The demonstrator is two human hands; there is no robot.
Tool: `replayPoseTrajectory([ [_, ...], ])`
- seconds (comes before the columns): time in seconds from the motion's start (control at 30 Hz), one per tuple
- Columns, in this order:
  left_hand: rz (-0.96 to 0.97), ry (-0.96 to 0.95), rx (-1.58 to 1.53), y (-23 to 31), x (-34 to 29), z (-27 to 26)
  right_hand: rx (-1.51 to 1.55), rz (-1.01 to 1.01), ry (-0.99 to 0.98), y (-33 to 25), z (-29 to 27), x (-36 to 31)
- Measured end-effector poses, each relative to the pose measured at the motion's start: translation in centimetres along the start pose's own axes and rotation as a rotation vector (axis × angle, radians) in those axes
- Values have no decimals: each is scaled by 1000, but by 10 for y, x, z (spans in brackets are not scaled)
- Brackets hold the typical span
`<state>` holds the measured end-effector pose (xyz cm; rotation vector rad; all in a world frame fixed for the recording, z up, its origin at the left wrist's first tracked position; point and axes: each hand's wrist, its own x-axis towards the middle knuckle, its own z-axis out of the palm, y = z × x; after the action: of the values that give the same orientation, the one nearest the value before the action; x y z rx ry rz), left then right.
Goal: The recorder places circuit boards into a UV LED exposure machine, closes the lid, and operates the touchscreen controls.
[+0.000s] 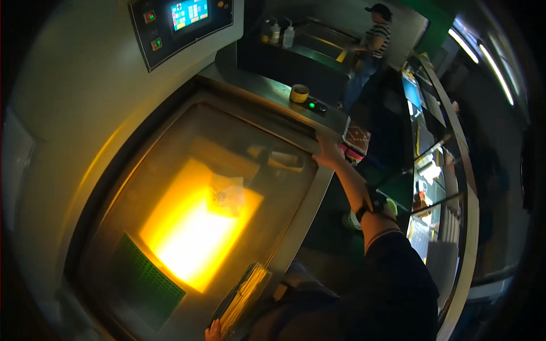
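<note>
My right hand (329,153) reaches out to the far right corner of a glass-topped machine and grips the metal frame (301,211) at its edge. Down at the lower edge of the head view, my left hand (214,331) is closed on the near end of a bundle of thin yellowish strips or sheets (244,298); most of this hand is cut off. The bundle rests along the machine's front side. Beneath the glass (142,165) glows a bright yellow light (193,238). A pale crumpled sheet (228,196) shows beside the brightest part.
A green perforated panel (145,284) lies at the machine's left. Its lit screen (190,13) sits above. A tape roll (299,93) stands on the back ledge near a green-lit button (312,105). Behind, a person (375,42) works at another table. Shelving (438,187) runs along the right.
</note>
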<state>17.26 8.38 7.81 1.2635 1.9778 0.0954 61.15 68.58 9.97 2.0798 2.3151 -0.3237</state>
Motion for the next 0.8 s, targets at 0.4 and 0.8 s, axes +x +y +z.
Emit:
replayPoseTrajectory([
  [0.4,-357,80,-78,173,0,53,-58,98,224,93,1,148],
  [0.8,-579,345,-555,219,-2,124,-65,107,166,92,-8,141],
])
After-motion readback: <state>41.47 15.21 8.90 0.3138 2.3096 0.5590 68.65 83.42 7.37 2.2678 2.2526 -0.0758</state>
